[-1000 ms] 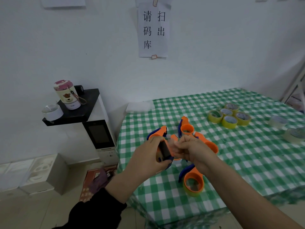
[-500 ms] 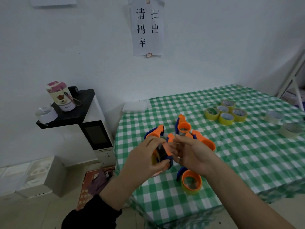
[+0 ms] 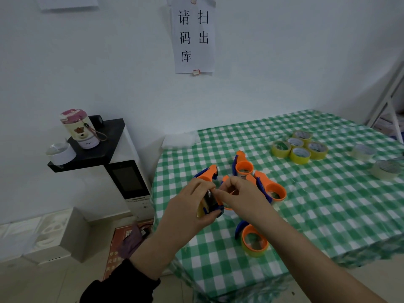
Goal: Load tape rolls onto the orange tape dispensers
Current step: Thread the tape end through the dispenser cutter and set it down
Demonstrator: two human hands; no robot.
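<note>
My left hand (image 3: 192, 206) grips an orange and blue tape dispenser (image 3: 211, 203) with a roll on it, held above the table's left edge. My right hand (image 3: 238, 197) is beside it, its index finger and thumb pinching at the dispenser's top edge; what it pinches is too small to make out. Several more orange dispensers lie on the green checked tablecloth (image 3: 328, 211): one (image 3: 207, 173) behind my left hand, one (image 3: 242, 165) farther back, one (image 3: 273, 189) to the right and one (image 3: 253, 239) near the front. Yellow tape rolls (image 3: 300, 147) sit in a cluster at the back right.
Two pale tape rolls (image 3: 364, 152) (image 3: 387, 169) lie at the table's right side. A white appliance (image 3: 129, 178) with a black shelf stands left of the table, bearing a pink-lidded cup (image 3: 78, 127). A white metal frame (image 3: 391, 101) stands at the far right.
My right hand has curled from a flatter pose into a pinch at the dispenser's top. The camera has tilted slightly; both hands stay over the table's left edge.
</note>
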